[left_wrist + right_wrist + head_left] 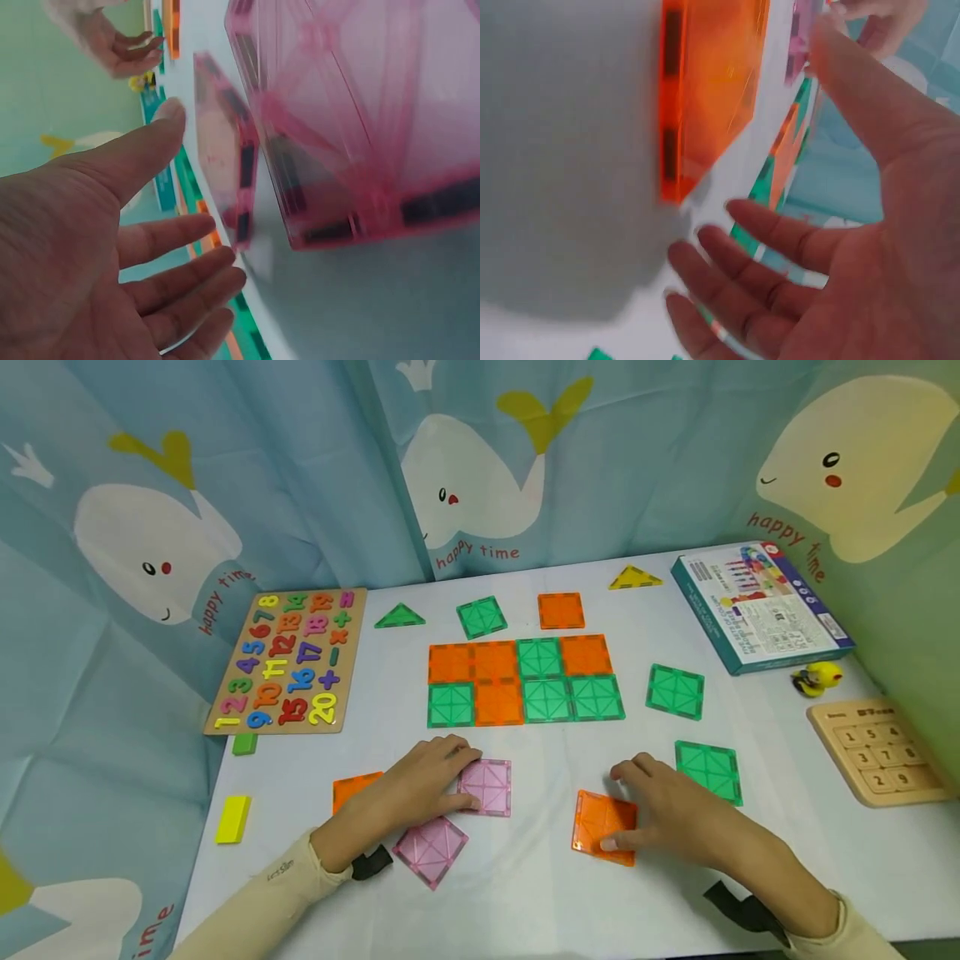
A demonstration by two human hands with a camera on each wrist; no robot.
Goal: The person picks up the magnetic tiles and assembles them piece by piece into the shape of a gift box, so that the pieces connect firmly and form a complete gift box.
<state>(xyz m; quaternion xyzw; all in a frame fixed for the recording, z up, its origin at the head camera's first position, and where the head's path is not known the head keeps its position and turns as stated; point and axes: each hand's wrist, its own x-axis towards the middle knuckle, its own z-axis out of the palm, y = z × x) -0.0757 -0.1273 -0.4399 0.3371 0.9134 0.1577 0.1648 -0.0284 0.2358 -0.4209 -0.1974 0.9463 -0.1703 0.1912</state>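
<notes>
My left hand (pixel 423 781), fingers spread and relaxed, is at the left side of a pink square magnetic tile (pixel 491 787); its thumb lies near the tile's lower left corner. A second pink tile (pixel 431 852) lies tilted below that hand and looms large in the left wrist view. My right hand (pixel 671 814) is over the right side of an orange tile (pixel 596 818), thumb at its lower part and fingers spread. Whether either hand touches its tile is hard to tell. Beyond both hands, orange and green tiles (pixel 543 700) form a two-row rectangle.
Loose green tiles (pixel 708 771) lie at right, with another orange tile (pixel 352 789) partly behind my left wrist. Around the edges are a number board (pixel 285 662), a yellow block (pixel 233 819), a box (pixel 761 602), a small yellow toy (pixel 817 678) and a wooden number puzzle (pixel 873 752).
</notes>
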